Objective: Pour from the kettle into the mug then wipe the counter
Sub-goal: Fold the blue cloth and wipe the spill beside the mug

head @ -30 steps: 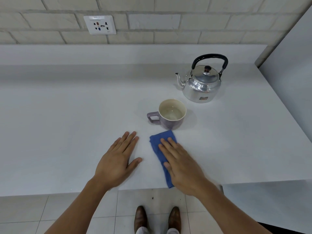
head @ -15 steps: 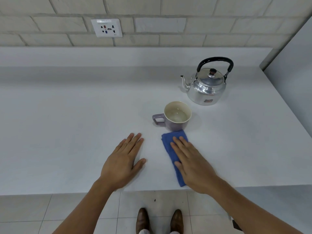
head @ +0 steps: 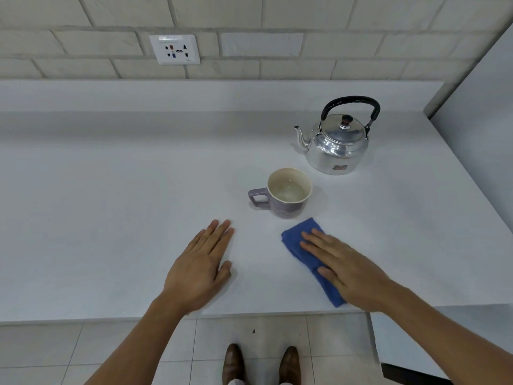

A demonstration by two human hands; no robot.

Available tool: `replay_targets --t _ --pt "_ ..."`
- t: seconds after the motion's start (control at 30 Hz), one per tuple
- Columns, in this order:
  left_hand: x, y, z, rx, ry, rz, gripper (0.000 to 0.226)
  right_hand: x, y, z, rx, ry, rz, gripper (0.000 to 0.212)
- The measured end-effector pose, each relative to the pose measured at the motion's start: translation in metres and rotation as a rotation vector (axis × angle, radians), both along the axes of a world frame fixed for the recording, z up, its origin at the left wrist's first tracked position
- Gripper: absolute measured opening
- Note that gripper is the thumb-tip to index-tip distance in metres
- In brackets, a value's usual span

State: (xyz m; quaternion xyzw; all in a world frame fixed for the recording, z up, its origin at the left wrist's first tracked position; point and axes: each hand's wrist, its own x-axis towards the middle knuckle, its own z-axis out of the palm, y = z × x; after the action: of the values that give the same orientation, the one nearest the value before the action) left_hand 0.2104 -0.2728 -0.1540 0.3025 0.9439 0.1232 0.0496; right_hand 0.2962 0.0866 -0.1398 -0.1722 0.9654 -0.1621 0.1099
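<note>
We rest our left hand (head: 201,269) flat on the counter (head: 111,218) near its front edge, fingers spread wide and holding nothing. We think it is there to keep us steady while the other hand works.

Next comes the mug (head: 286,193), in the middle of the counter with its handle pointing left. It stands upright, and there seems to be some clear water in the bottom, so we think the pouring is done.

Just in front of the mug, but not touching it, lies the blue cloth (head: 302,245). Its near end reaches close to the front edge. Our right hand (head: 349,270) lies flat and open on top of it, pressing it down so it can rub the counter. We think this is the wiping part.

The kettle (head: 337,143) stands behind the mug, toward the back right corner, lid on, spout pointing left. It sits well away from the cloth, so we think it will not get bumped.
</note>
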Motion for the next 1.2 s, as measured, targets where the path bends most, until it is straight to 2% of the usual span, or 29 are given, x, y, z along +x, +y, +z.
replay_targets --t 0.17,0.33,0.4,0.47,0.57,0.67,0.9,1.07,1.2 --pt "0.0 0.0 0.003 0.01 -0.021 -0.001 0.069 -0.017 -0.047 -0.004 0.038 0.043 0.051 0.059" --pt "0.002 0.017 0.015 0.143 -0.106 0.096 0.061 -0.008 -0.055 0.007 -0.02 0.049 0.19 0.057" --pt "0.003 0.032 0.021 0.219 -0.109 0.159 0.048 0.003 -0.047 0.016 -0.154 0.065 0.073 0.053" --pt "0.004 0.05 0.026 0.293 -0.133 0.198 0.038 0.016 -0.035 0.021 -0.279 0.124 -0.146 0.045" --pt "0.004 0.076 0.035 0.334 -0.193 0.209 0.036 0.031 -0.024 0.022 -0.35 0.203 -0.468 0.031" --pt "0.003 0.096 0.041 0.339 -0.225 0.238 0.039 0.041 -0.024 0.021 -0.362 0.172 -0.663 0.026" --pt "0.005 0.115 0.042 0.146 -0.226 0.27 0.041 0.052 -0.046 0.012 -0.268 0.019 -0.749 0.042" --pt "0.013 0.12 0.04 0.112 -0.269 0.324 0.038 0.051 -0.05 0.015 -0.274 -0.032 -0.8 0.018" --pt "0.018 0.111 0.039 0.195 -0.314 0.355 0.025 0.046 -0.046 0.019 -0.299 -0.087 -0.829 0.023"
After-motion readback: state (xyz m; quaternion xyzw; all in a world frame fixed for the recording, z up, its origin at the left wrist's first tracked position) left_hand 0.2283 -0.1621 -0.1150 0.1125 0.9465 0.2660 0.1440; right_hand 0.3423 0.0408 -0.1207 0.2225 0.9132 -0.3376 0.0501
